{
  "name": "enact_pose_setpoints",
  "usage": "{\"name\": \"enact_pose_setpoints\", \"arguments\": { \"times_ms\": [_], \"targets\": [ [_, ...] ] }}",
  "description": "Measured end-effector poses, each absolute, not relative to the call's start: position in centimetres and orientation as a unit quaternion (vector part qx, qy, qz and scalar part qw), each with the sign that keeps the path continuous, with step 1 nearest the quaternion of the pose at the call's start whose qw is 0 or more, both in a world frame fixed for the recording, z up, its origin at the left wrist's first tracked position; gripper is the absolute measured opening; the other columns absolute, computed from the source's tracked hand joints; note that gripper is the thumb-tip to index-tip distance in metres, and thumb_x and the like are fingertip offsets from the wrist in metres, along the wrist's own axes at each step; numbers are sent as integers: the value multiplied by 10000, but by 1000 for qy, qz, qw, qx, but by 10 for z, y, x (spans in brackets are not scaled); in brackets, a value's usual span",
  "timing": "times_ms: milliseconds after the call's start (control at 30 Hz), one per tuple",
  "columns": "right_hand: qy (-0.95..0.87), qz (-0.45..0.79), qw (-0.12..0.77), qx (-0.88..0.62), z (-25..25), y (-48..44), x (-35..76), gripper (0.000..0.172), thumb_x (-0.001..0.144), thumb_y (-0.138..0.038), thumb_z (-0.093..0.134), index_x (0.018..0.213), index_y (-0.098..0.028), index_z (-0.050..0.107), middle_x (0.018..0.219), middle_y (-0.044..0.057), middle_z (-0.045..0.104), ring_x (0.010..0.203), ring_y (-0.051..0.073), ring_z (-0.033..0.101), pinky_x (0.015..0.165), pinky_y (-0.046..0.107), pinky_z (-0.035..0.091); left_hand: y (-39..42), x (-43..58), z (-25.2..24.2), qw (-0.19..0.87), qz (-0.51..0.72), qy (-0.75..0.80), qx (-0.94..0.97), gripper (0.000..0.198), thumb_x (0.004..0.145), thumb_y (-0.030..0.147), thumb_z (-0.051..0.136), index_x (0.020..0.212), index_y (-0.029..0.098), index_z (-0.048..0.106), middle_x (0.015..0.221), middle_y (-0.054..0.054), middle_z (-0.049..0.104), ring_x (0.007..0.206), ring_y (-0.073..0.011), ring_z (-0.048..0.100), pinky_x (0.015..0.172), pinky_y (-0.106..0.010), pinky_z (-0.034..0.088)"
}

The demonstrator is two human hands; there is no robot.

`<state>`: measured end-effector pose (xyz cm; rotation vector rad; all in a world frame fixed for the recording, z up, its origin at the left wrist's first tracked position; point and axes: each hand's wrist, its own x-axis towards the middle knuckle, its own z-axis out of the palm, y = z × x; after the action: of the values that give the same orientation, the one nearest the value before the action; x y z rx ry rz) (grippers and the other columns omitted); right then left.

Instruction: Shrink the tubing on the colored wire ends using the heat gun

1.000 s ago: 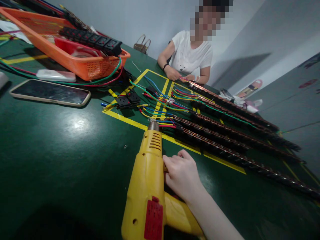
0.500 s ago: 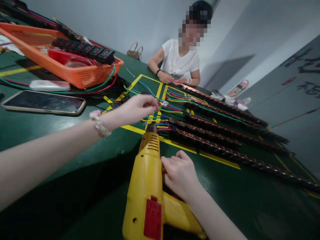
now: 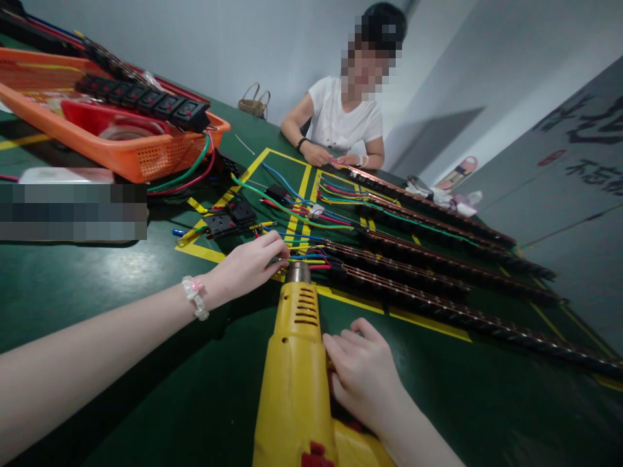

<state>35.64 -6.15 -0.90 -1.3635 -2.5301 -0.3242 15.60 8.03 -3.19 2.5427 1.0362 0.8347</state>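
Observation:
My right hand (image 3: 365, 363) is closed around the handle of a yellow heat gun (image 3: 292, 370), whose metal nozzle (image 3: 298, 272) points away from me. Just left of the nozzle, my left hand (image 3: 256, 263) pinches the ends of thin coloured wires (image 3: 311, 258); the fingertips partly hide them. These wires run out of the nearest long black strip (image 3: 413, 295), which has copper-coloured bars along it. Beyond my left hand lie black socket pieces (image 3: 226, 219) with short wires.
More black strips (image 3: 438, 263) lie side by side to the right, over yellow tape lines. An orange basket (image 3: 170, 150) holding a socket strip (image 3: 146, 98) stands at the left. Across the green table (image 3: 204, 383) a person in a white shirt (image 3: 343, 113) handles another strip.
My left hand has come down and nearer, from above the wires to their ends by the nozzle. The heat gun and my right hand sit slightly lower in view.

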Motion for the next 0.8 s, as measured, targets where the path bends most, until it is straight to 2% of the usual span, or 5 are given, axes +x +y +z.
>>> {"name": "enact_pose_setpoints", "arguments": {
  "times_ms": [167,367,633,800],
  "targets": [
    [-871,-113,130,-461,-12,-59,356,117,577,-69,392,564,-155,469,502,-3,496,505,121,362,655,280,244,80,158,-33,160,284,383,864,217,887,336,363,904,153,480,903,-18,529,761,-88,504,668,-208,373],
    [-878,-102,128,-450,-12,-52,353,109,570,-81,393,576,-156,472,513,-11,510,506,119,374,668,281,246,86,156,-31,240,257,384,854,353,886,428,323,747,133,457,639,15,469,579,-59,396,553,-189,273],
    [-875,-107,117,-457,-9,-50,354,88,579,-96,415,595,-154,478,530,-18,534,510,115,394,673,285,234,90,155,-28,342,280,385,810,407,855,471,367,687,117,477,605,22,404,580,-49,356,533,-173,258],
    [-868,-111,129,-466,-10,-55,365,78,599,-97,422,590,-154,475,528,-22,521,507,109,376,668,278,240,91,155,-31,427,275,373,777,420,832,500,393,659,119,429,567,30,384,525,-41,346,491,-164,259]
  ]
}}
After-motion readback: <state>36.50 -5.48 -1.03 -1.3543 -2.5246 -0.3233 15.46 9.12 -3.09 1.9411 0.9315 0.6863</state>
